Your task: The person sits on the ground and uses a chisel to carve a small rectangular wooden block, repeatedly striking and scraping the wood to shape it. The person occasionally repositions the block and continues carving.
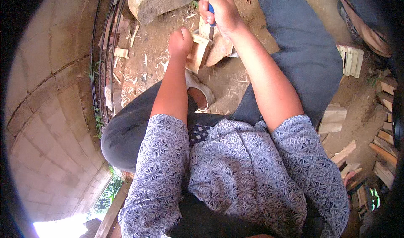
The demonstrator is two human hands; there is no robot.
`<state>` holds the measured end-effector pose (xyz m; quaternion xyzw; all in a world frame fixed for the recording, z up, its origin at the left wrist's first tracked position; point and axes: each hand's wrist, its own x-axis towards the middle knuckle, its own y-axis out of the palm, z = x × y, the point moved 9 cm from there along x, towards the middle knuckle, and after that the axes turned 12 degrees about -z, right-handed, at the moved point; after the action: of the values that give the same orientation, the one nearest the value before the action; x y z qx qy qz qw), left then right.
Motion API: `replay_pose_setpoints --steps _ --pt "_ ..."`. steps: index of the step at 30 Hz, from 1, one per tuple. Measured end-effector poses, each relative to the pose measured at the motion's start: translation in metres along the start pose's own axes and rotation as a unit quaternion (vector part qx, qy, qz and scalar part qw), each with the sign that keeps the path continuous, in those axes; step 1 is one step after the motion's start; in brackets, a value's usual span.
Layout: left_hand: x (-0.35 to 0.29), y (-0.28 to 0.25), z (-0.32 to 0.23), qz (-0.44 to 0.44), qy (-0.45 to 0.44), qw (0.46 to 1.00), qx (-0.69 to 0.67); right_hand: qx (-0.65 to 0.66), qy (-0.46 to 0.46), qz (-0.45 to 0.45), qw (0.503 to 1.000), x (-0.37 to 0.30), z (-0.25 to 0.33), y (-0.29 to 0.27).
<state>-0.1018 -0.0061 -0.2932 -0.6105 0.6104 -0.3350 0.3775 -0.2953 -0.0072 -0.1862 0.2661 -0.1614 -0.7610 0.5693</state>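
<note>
My right hand (222, 11) is closed around the blue handle of a chisel (211, 11), whose metal blade points down to a pale wooden piece. At its left my left hand (180, 41) is closed at the side of this wooden piece (196, 57), which stands tilted over the ground near my foot. The fingertips of the left hand are turned away from view. A rough wood block (219, 49) lies just right of the piece, partly behind the blade.
Wood chips (135, 76) litter the dirt ground. A large pale stone or log (162, 2) lies ahead. Dark cables (99, 44) run along the block wall (46, 103) at left. Small slatted wooden pieces (350, 61) and stacked wood offcuts (384, 145) lie at right.
</note>
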Motion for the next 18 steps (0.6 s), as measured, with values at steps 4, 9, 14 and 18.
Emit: replay_pose_setpoints --steps 4,9,14,18 --pt "-0.001 -0.004 0.011 -0.022 -0.011 0.998 -0.053 0.046 0.066 -0.105 0.991 -0.003 0.006 -0.025" --pt "0.007 0.019 0.043 -0.008 -0.23 0.831 -0.507 0.171 -0.039 -0.103 0.979 0.002 0.085 -0.031" --pt "0.028 -0.008 -0.022 0.069 -0.113 0.826 -0.549 0.181 -0.079 -0.065 0.978 -0.009 0.122 -0.029" --pt "0.034 -0.027 -0.061 0.095 -0.092 0.795 -0.592 0.136 -0.065 -0.025 0.988 -0.014 0.117 -0.021"
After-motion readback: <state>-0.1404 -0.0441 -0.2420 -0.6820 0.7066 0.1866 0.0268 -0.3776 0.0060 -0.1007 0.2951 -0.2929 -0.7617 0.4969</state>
